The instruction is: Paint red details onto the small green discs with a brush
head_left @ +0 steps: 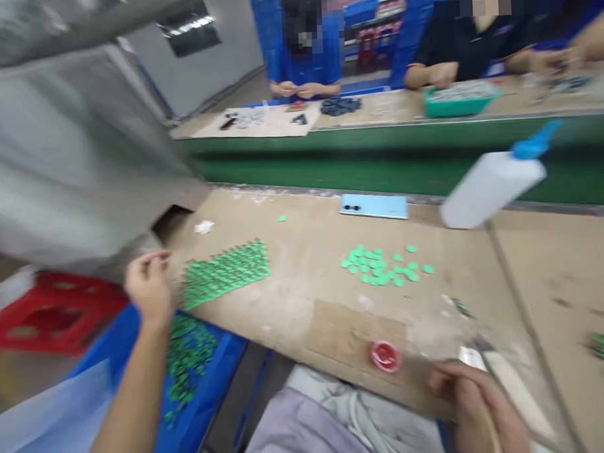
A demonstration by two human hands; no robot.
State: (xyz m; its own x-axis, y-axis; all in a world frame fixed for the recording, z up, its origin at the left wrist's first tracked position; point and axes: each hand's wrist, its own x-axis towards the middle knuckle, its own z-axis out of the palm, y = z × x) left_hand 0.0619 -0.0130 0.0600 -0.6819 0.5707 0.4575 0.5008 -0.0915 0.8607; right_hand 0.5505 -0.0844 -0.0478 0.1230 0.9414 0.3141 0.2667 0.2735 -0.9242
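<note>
My left hand (150,284) is over the left edge of the table, fingers pinched together; whatever they may hold is too blurred to see. Beside it, small green pieces with dark tops stand in tight rows as a block (227,272). Below it, many loose green and dark pieces (187,353) lie in a blue bin (227,364). My right hand (479,399) is low at the right, fingers curled around what looks like a thin pale stick (492,434). Left of that hand sits a small red dish (385,356). Flat green discs (380,265) lie scattered mid-table.
A light blue phone (374,206) lies at the table's back edge, near a tilted white bottle (491,188) with a blue nozzle. A pale-handled tool (518,391) lies beside my right hand. A red crate (57,314) is at left. Two people work across the green divider (329,163).
</note>
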